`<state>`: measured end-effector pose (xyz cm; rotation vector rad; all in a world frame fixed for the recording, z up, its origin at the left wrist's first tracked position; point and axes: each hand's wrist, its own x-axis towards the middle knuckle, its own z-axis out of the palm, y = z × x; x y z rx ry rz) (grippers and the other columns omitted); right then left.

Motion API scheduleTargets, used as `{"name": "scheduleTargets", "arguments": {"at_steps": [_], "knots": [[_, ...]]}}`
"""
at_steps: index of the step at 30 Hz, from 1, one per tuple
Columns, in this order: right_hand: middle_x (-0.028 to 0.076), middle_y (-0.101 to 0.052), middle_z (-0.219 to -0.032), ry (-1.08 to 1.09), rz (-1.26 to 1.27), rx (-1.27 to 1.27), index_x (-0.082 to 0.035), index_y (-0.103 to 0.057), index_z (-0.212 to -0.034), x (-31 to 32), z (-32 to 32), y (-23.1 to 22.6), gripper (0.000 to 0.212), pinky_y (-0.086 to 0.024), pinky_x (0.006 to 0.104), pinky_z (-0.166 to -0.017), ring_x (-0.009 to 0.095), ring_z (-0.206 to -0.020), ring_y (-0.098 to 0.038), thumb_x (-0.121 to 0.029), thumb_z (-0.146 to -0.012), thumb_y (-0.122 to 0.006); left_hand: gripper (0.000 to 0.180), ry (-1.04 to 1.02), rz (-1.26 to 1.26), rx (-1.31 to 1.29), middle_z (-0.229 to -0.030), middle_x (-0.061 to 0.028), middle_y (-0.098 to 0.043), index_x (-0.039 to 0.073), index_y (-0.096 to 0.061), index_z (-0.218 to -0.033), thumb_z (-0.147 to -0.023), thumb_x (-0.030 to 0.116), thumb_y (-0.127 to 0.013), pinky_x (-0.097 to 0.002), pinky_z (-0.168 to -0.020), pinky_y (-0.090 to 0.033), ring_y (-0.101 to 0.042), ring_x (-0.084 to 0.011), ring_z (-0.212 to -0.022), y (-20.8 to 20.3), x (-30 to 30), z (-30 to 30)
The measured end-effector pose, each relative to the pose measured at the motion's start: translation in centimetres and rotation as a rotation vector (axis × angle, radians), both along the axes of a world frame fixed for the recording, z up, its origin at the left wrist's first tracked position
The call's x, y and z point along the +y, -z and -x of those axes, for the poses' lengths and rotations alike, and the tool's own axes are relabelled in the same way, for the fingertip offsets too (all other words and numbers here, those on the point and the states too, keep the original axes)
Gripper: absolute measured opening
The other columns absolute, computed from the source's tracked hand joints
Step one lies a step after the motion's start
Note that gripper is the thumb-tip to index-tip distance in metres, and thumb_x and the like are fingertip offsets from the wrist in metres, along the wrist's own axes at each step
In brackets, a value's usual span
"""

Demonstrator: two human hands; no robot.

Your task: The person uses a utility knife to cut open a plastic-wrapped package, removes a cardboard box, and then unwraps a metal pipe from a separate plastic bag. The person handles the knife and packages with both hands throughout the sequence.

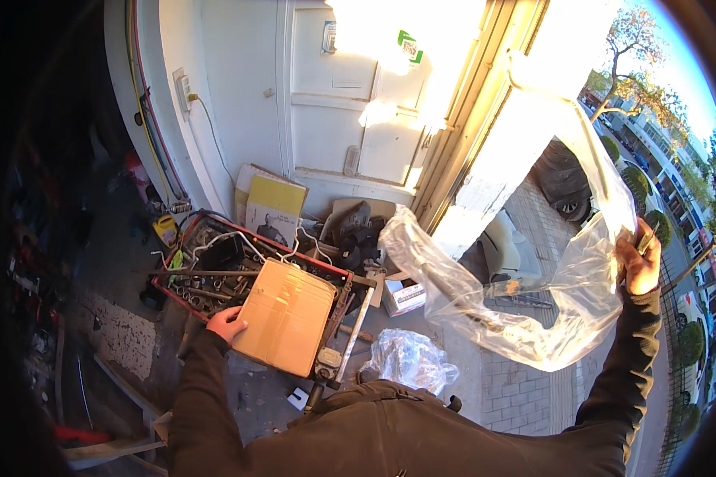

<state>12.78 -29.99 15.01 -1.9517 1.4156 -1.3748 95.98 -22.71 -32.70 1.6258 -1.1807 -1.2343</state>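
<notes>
A taped brown cardboard box (288,318) rests on top of a red-edged tray (184,288) full of tools and metal parts. My left hand (228,323) grips the box at its left edge, fingers closed against the side. Raised far out on the right, my right hand (639,258) is closed on a clear plastic bag (561,326). The bag hangs in a wide loose loop, stretching left toward the doorway and up along the wall edge. A small dark shape shows by the right fingers, too unclear to name.
Crumpled clear plastic (412,359) lies on the ground below a small white box (404,296). A metal bar (355,334) runs along the tray's right end. Behind stand a yellow-and-white board (275,208) and a white door (326,135). Paving (521,389) lies at right.
</notes>
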Motion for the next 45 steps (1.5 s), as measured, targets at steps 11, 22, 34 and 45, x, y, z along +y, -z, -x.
{"name": "scheduleTargets", "arguments": {"at_steps": [11, 22, 34, 45], "knots": [[0.001, -0.074, -0.096, -0.403, -0.328, 0.099, 0.003, -0.070, -0.127, 5.7, -24.0, 2.9, 0.035, -0.053, 0.0266, -0.076, 0.008, -0.082, -0.064, -0.011, -0.098, -0.084, 0.073, 0.399, 0.664, 0.180, -0.149, -0.0240, -0.068, -0.006, -0.056, -0.159, -0.110, 0.045, -0.074, -0.0438, -0.120, -0.049, -0.064, -0.0315, -0.141, -25.7, 2.2, 25.4], [0.005, -0.074, -0.085, -0.815, -0.478, -0.075, 0.000, -0.064, -0.126, 0.7, -47.5, 5.7, 0.037, -0.054, 0.0266, -0.056, 0.009, -0.063, -0.065, -0.026, -0.107, -0.083, 0.017, -0.052, 0.524, 0.935, -0.114, -0.0093, -0.074, 0.003, -0.060, -0.130, -0.115, 0.011, -0.063, -0.0366, -0.103, -0.058, -0.074, -0.0199, -0.109, -29.9, 9.1, 32.6], [0.004, -0.064, -0.085, -0.782, -0.940, -0.324, -0.007, -0.065, -0.115, -9.3, -39.4, 22.8, 0.020, -0.052, 0.0318, -0.058, 0.016, -0.067, -0.062, -0.026, -0.117, -0.057, 0.045, -0.867, 0.491, 1.016, -0.087, -0.0018, -0.066, 0.017, -0.063, -0.108, -0.118, 0.060, -0.051, -0.0305, -0.055, -0.045, -0.056, -0.0141, -0.062, -26.3, 25.8, 18.5], [0.007, -0.062, -0.080, -0.808, -0.867, -0.491, -0.002, -0.062, -0.137, -14.6, -32.7, 30.6, 0.031, -0.047, 0.0327, -0.048, 0.017, -0.053, -0.057, -0.018, -0.111, -0.052, 0.057, -0.397, 1.037, 0.674, -0.103, -0.0079, -0.073, 0.013, -0.061, -0.136, -0.120, 0.064, -0.040, -0.0347, -0.066, -0.056, -0.065, -0.0153, -0.075, -33.9, 43.4, 30.5]]}}
